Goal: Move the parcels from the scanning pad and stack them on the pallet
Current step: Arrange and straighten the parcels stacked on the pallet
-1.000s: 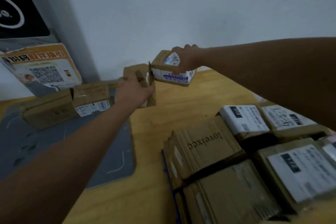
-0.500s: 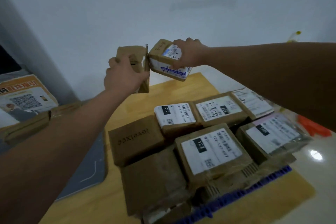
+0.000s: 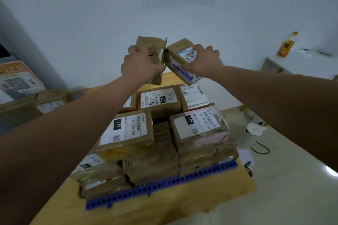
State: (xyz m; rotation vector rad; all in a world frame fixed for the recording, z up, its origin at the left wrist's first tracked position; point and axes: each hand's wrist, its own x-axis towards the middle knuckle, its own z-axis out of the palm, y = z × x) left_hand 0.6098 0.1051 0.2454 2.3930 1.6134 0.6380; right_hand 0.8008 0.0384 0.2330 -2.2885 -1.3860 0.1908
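Both grips are filled: a plain brown parcel is clutched in the left grip, a labelled parcel in the right grip, edge to edge at upper centre of the frame. Straight below, the stacked parcels on the blue pallet are seen; neither grip is judged nearer.

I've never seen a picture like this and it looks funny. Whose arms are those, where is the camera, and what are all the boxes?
No machine here: those are a person's bare arms. The camera sits on their head, looking down, so you see what they see. The left hand grips a plain brown parcel, the right hand a white-labelled parcel, both held in the air. Below, more parcels are stacked on a blue pallet on a wooden table.
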